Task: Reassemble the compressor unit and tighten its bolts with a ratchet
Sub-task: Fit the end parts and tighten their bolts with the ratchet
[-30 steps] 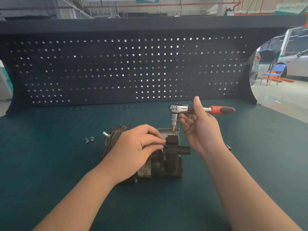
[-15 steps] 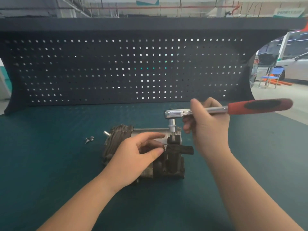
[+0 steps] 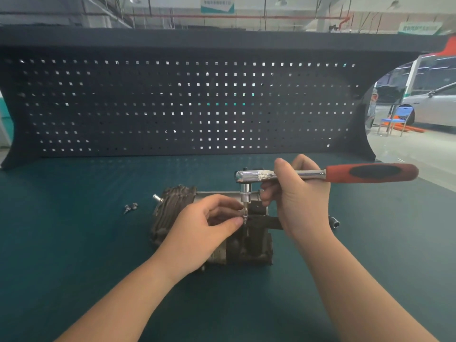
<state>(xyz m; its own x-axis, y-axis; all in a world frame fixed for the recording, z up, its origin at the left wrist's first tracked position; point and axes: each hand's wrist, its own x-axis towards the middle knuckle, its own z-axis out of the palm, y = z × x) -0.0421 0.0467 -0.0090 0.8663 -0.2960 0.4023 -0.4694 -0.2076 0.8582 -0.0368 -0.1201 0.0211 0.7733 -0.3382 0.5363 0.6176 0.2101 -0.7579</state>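
1. Two bare forearms reach in from the near edge over the green bench mat (image 3: 74, 243); the left comes from the lower left, the right from the lower right.
2. The left hand (image 3: 197, 233) lies over the top of the compressor unit (image 3: 246, 248), its fingers curled. Its thumb and forefinger close in on the bolt (image 3: 245, 219) that stands upright on the unit's dark top part; whether they truly pinch it or only touch it cannot be told.
3. The compressor unit rests on the mat at the middle of the bench, dark and grimy, with a ribbed round end (image 3: 172, 206) toward the left and a pale metal body behind.
4. The right hand (image 3: 296, 198) is wrapped round the bare steel shank of the ratchet (image 3: 320, 174), just behind its head, thumb pointing up. The ratchet lies about level, its red and black grip sticking out to the right, past the hand. From its head a short chrome socket (image 3: 245, 196) hangs straight down onto the bolt.
5. A small loose socket (image 3: 335, 222) lies on the mat just right of the right wrist.
6. Two loose bolts (image 3: 130, 207) lie together on the mat, left of the unit and apart from it.
7. A dark pegboard (image 3: 172, 107) stands along the back of the bench.
8. Beyond it at far right are a blue chair (image 3: 394, 119) and a white car (image 3: 434, 107).
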